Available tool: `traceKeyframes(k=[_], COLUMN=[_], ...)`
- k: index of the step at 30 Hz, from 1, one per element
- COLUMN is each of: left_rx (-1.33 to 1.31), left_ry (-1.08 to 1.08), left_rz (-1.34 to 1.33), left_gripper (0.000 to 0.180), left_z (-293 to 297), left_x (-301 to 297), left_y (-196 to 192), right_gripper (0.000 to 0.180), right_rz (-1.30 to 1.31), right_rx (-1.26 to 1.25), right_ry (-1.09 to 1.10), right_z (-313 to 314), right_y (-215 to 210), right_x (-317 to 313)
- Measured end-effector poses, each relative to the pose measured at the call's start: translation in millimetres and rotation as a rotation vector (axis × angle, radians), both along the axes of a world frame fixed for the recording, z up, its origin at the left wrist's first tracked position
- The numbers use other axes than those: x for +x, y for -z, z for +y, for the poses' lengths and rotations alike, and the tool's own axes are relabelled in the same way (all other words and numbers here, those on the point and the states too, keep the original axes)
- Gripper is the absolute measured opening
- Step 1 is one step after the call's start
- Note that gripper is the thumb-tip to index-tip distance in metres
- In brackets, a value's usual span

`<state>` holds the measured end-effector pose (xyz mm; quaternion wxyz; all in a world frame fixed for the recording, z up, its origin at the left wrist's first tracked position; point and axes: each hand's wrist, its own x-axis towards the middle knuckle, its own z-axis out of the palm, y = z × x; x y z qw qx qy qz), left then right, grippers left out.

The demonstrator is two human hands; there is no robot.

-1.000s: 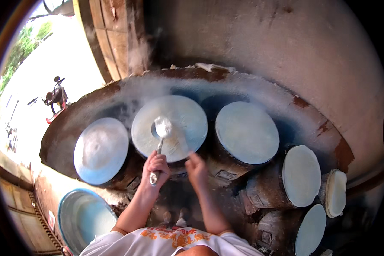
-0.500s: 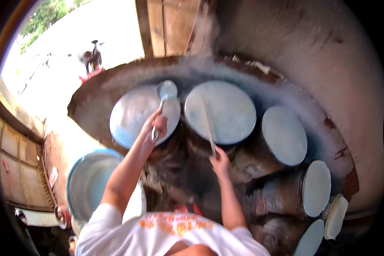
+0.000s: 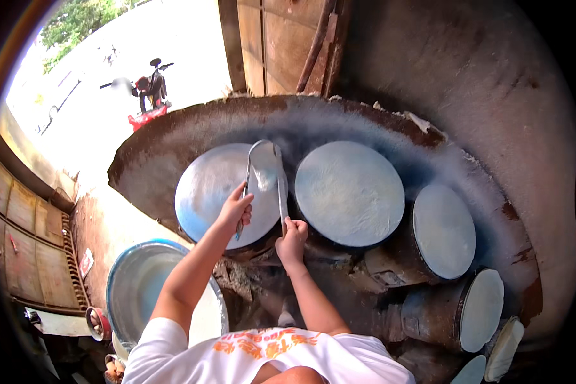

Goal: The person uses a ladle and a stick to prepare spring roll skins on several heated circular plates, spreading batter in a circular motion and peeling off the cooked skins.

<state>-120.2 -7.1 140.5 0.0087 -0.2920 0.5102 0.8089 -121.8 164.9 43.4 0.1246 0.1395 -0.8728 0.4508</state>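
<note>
My left hand (image 3: 234, 212) is closed round the handle of a metal ladle (image 3: 262, 165), whose bowl is tilted and has some white batter in it. My right hand (image 3: 292, 242) grips a long, flat, pale stick (image 3: 281, 185), held upright beside the ladle's bowl at its right edge; whether they touch I cannot tell. Both tools hang over the right part of a round griddle (image 3: 201, 192), which looks mostly grey and bare. To its right, a second round griddle (image 3: 350, 192) bears an even white layer of batter.
More round griddles with white tops curve down the right side: one (image 3: 445, 232), another (image 3: 482, 310). Behind them runs a low curved wall (image 3: 166, 137), with steam along it. A large blue-rimmed basin (image 3: 111, 281) stands at my left. Outdoors, a motorbike (image 3: 150, 89) is parked.
The stick has left the second griddle and moved left to the ladle. The ladle's bowl has tipped on its side. My hands have come closer together, and the view has shifted slightly.
</note>
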Motion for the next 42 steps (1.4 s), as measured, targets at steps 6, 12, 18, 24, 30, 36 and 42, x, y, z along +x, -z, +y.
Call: traceKeyframes(k=[6,12,18,24,30,36,42], left_rx=[-0.421,-0.938,-1.072,1.292,1.221,0.669,0.406], left_ry=[-0.022,0.117,-0.048,-0.072,-0.216,-0.503,-0.676], left_rz=[0.007,-0.230,-0.087,0.438,0.646,0.600,0.504], left_gripper=[0.058,0.056,0.053,0.021,0.018,0.041,0.048], left_z=[-23,-45,-84,-99,-56,-12,15], left_x=[-12,13,55,101,133,122,134], left_y=[20,10,32,41,3,-37,-55], right_gripper=[0.031,0.034,0.036,0.033,0.032,0.037,0.035], right_rz=[0.056,0.067,0.104,0.161,0.181,0.096,0.190], right_rx=[0.151,0.193,0.268,0.247,0.336,0.312,0.149], right_ry=[-0.169,-0.203,-0.200,-0.357,-0.380,-0.636,-0.852], right_z=[-30,-12,-21,-72,-36,-101,-67], right_y=[-29,-21,-21,-35,-18,-26,-55], right_x=[-31,-13,-52,-63,-84,-94,-131])
